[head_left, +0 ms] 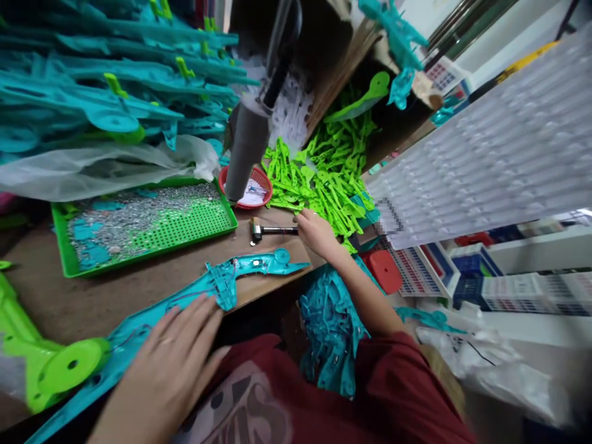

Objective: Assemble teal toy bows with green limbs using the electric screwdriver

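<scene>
A long teal plastic shell part (185, 295) lies along the front edge of the bench, with thin dark wires and small metal bits inside it. My left hand (173, 354) rests flat on its near half, fingers stretched out. Beyond the part is a small two-faced hammer (275, 230), its head pointing left. The fingers of my right hand (319, 234) are closed round the end of its handle, beside a heap of lime-green plastic parts (328, 179).
A green tray (198, 231) holds many small metal pieces and teal bits. Behind it stand a red basket (263, 185) and a grey upright cylinder (247, 148). Teal parts (92, 92) are stacked at left. More teal parts (330, 327) hang beside my lap.
</scene>
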`<state>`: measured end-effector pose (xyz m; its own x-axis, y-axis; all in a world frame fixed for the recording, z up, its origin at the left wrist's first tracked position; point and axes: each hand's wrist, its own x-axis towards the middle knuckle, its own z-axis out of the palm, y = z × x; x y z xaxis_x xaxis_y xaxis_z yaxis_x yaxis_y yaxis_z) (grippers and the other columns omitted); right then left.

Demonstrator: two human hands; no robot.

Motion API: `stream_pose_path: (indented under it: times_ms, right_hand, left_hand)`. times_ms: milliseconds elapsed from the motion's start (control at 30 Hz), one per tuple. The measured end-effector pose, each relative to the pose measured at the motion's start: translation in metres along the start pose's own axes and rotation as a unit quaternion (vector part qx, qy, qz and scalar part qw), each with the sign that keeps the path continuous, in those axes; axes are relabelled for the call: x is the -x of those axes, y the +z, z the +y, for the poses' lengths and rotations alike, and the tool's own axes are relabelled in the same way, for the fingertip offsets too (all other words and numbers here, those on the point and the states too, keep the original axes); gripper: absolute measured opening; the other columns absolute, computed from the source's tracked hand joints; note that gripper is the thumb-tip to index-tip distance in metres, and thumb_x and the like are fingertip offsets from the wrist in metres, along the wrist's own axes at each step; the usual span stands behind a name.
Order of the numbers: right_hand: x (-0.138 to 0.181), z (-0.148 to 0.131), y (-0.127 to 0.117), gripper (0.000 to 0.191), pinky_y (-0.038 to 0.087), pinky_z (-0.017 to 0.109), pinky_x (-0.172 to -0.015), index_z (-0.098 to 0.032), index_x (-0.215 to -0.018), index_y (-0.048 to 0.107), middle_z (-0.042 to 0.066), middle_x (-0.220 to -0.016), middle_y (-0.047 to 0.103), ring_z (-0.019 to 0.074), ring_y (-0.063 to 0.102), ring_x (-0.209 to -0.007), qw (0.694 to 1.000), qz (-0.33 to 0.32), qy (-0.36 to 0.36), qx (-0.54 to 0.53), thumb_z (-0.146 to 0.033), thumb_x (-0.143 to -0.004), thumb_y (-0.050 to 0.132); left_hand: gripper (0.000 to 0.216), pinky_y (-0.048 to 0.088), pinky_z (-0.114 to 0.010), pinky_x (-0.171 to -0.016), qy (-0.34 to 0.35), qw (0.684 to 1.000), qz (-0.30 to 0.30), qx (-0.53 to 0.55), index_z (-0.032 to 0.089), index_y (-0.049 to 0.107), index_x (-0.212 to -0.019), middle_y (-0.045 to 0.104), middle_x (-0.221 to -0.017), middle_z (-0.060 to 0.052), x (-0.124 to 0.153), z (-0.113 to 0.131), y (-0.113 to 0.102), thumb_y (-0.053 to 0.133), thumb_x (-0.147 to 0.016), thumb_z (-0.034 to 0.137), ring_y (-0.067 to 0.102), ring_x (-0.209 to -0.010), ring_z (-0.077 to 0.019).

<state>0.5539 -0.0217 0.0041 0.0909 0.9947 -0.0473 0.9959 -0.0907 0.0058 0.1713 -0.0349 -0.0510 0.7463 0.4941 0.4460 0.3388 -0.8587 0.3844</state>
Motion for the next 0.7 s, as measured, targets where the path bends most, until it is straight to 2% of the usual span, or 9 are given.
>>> stream_pose_path:
  times_ms: [33,100,167,233,300,367,467,567,700]
  right_hand:
    - [-0.007,0.001,0.002,0.024,0.042,0.032,-0.076,-0.013,-0.107,0.065,0.017,-0.113,0.064,0.0264,0.058,-0.106,1.0,-0.009,-0.007,0.003,-0.011,-0.094,0.046]
    - [-0.019,0.005,0.001,0.02,0.041,0.031,-0.076,-0.015,-0.104,0.067,0.013,-0.108,0.065,0.0259,0.057,-0.105,0.999,-0.036,-0.032,0.007,-0.01,-0.09,0.052]
    - [-0.023,0.006,-0.003,0.017,0.041,0.031,-0.077,-0.016,-0.101,0.067,0.011,-0.102,0.066,0.0246,0.058,-0.102,0.997,-0.057,-0.057,0.008,-0.012,-0.089,0.055]
    - [-0.022,0.003,-0.004,0.015,0.041,0.03,-0.078,-0.016,-0.102,0.066,0.01,-0.104,0.065,0.0234,0.057,-0.101,0.995,-0.064,-0.075,0.005,-0.015,-0.092,0.055]
    - [-0.021,-0.004,0.0,0.017,0.042,0.031,-0.081,-0.015,-0.108,0.064,0.011,-0.111,0.064,0.0239,0.056,-0.105,0.993,-0.056,-0.101,0.008,-0.022,-0.094,0.056]
    - [-0.024,-0.012,0.01,0.021,0.042,0.034,-0.084,-0.013,-0.111,0.062,0.013,-0.113,0.063,0.0262,0.055,-0.107,0.989,-0.048,-0.135,0.034,-0.025,-0.095,0.056]
    - [-0.037,-0.017,0.028,0.02,0.042,0.037,-0.083,-0.011,-0.107,0.064,0.015,-0.106,0.065,0.0281,0.056,-0.104,0.983,-0.049,-0.162,0.067,-0.017,-0.096,0.049]
    - [-0.049,-0.008,0.037,0.02,0.042,0.037,-0.08,-0.01,-0.104,0.064,0.016,-0.105,0.066,0.027,0.057,-0.099,0.987,-0.05,-0.144,0.058,-0.015,-0.095,0.047]
    - [-0.048,0.009,0.027,0.018,0.042,0.034,-0.076,-0.01,-0.105,0.062,0.015,-0.103,0.065,0.0244,0.057,-0.093,0.993,-0.039,-0.1,0.049,-0.017,-0.096,0.048]
  left_hand:
    - [0.039,0.046,-0.056,-0.109,0.031,0.999,-0.009,-0.037,0.015,0.065,-0.127,0.06,-0.143,-0.019,-0.023,0.009,0.014,0.054,-0.097,0.037,0.059,-0.129,-0.0377]
    - [0.038,0.047,-0.058,-0.105,0.041,0.995,-0.018,-0.09,0.008,0.065,-0.122,0.057,-0.142,-0.027,-0.065,0.021,0.043,0.061,-0.093,0.031,0.056,-0.13,-0.0426]
    - [0.031,0.049,-0.058,-0.102,0.027,0.992,-0.028,-0.121,0.007,0.067,-0.114,0.06,-0.136,-0.028,-0.093,0.023,0.066,0.066,-0.088,0.025,0.058,-0.126,-0.0434]
    - [0.02,0.051,-0.056,-0.099,0.014,0.99,-0.032,-0.133,0.01,0.068,-0.104,0.065,-0.127,-0.025,-0.105,0.019,0.079,0.067,-0.087,0.021,0.063,-0.118,-0.0406]
    - [0.012,0.054,-0.052,-0.095,0.013,0.99,-0.031,-0.139,0.013,0.068,-0.098,0.068,-0.117,-0.021,-0.105,0.013,0.082,0.066,-0.088,0.017,0.066,-0.108,-0.0364]
    - [0.012,0.055,-0.05,-0.092,0.023,0.989,-0.03,-0.144,0.014,0.068,-0.098,0.069,-0.113,-0.018,-0.098,0.009,0.078,0.062,-0.088,0.011,0.066,-0.102,-0.0342]
    - [0.021,0.054,-0.05,-0.093,0.041,0.989,-0.028,-0.139,0.015,0.068,-0.101,0.068,-0.116,-0.018,-0.089,0.006,0.071,0.053,-0.089,0.006,0.065,-0.103,-0.0337]
    - [0.026,0.053,-0.049,-0.096,0.041,0.991,-0.027,-0.125,0.013,0.068,-0.105,0.069,-0.119,-0.018,-0.086,0.005,0.067,0.046,-0.093,0.005,0.065,-0.107,-0.0323]
    - [0.024,0.05,-0.048,-0.099,0.036,0.994,-0.031,-0.102,0.011,0.067,-0.102,0.07,-0.12,-0.017,-0.084,0.003,0.067,0.044,-0.097,0.007,0.065,-0.112,-0.0317]
